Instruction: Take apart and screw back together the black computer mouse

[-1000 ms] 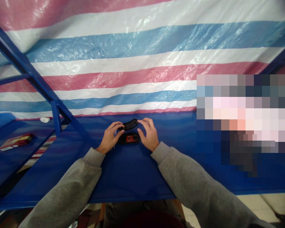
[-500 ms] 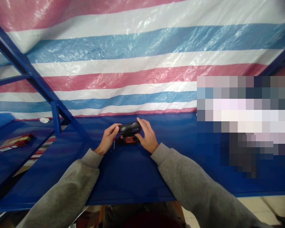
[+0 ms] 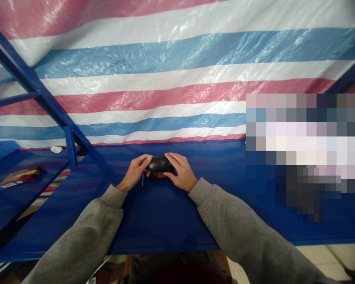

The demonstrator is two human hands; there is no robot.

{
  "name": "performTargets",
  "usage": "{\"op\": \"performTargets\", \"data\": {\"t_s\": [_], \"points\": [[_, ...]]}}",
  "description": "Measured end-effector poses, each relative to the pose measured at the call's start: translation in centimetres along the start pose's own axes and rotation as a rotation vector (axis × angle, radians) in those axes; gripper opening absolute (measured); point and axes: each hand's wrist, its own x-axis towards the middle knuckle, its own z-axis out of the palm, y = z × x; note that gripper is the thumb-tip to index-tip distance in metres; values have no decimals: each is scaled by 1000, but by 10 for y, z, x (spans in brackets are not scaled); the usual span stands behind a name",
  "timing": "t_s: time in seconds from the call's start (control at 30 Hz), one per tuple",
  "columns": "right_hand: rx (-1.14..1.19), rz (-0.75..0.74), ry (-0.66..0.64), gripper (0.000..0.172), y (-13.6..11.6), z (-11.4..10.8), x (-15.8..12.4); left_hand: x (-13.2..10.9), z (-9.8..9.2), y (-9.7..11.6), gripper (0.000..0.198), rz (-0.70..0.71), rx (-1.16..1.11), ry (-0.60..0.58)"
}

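A glossy black curved shell, which looks like a computer mouse cover, is gripped at its left end by my left hand. My right hand holds its right end between thumb and fingers. Directly below the cover is a black base with a reddish circuit board, mostly hidden by it. Whether the two parts touch I cannot tell. A small screwdriver with a red end and thin shaft shows beside my left fingers; it is unclear whether that hand holds it.
Blue table surface surrounds my hands, with a striped plastic sheet behind. A blue metal frame slants at the left. Beyond it are a red box, a white crumpled piece and a blue tray. A pixelated area covers the right.
The cover has tilted and come down over the base, so its smooth outer side shows and less of the board is visible. My right fingers have moved left over it.
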Motion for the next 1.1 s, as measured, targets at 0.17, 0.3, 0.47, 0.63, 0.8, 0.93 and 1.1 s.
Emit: {"op": "performTargets", "data": {"t_s": [0.17,0.3,0.47,0.63,0.8,0.93,1.1], "points": [[-16,88,41,58,0,1,0,-2,-10,6,61,237,377,-165],[-8,113,-12,57,1,3,-1,-5,-13,-1,96,282,647,-310],[0,140,-72,55,2,5,-2,-5,-11,-5,97,282,765,-314],[-1,147,-143,58,2,6,-2,-4,-11,-3,93,325,787,-317],[-13,149,-224,57,1,7,-2,-3,-10,-9,86,328,821,-362],[-12,168,-252,57,1,7,-2,-3,-8,-10,81,331,809,-372],[-11,193,-284,57,3,9,-2,-3,-7,-7,80,313,784,-366]]}}
